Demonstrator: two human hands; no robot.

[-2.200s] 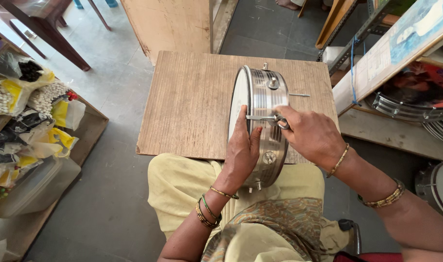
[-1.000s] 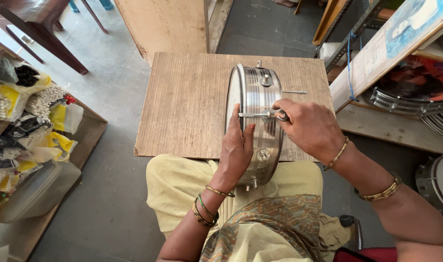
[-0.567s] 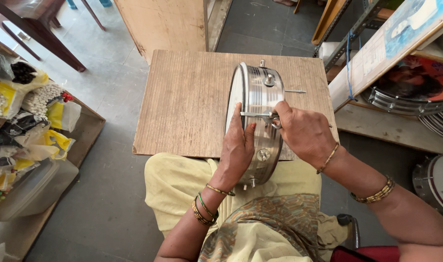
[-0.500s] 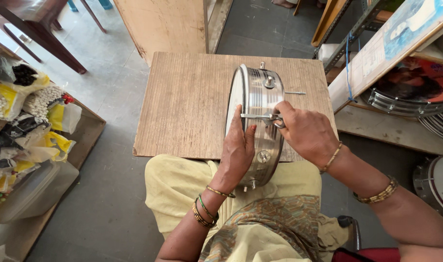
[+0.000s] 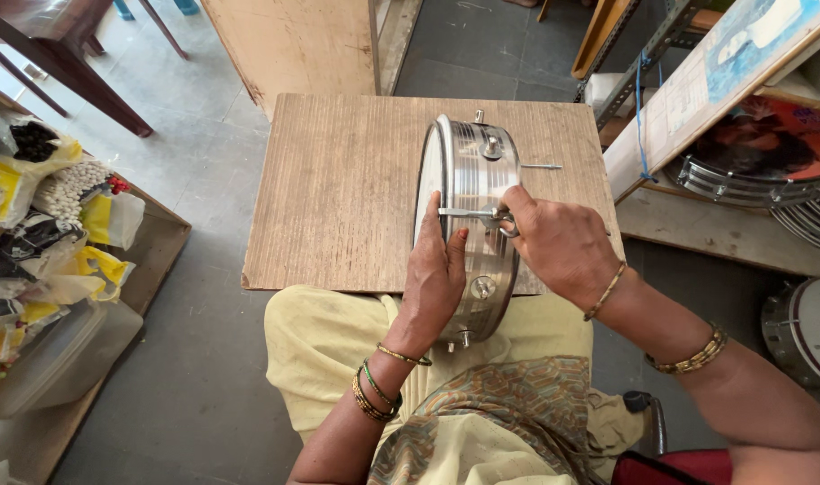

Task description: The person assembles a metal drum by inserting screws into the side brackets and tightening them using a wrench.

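1. Steel-shelled drum (image 5: pixel 478 235) stands on its edge at the 3 o'clock side of our wooden board (image 5: pixel 338 198), resting over our lap.
2. Our left hand (image 5: pixel 437 278) wraps its rim, fingers curled loosely around it.
3. Our right hand (image 5: pixel 558 242) pinches a metal tuning key (image 5: pixel 477 214) on the shell.
4. Bagged goods (image 5: pixel 42 224) sit at 9 o'clock.

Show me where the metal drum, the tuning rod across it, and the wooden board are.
metal drum (image 5: pixel 483 193), head view, on its shiny shell.
tuning rod (image 5: pixel 464 213), head view, mid-shaft.
wooden board (image 5: pixel 338 180), head view, bare surface.
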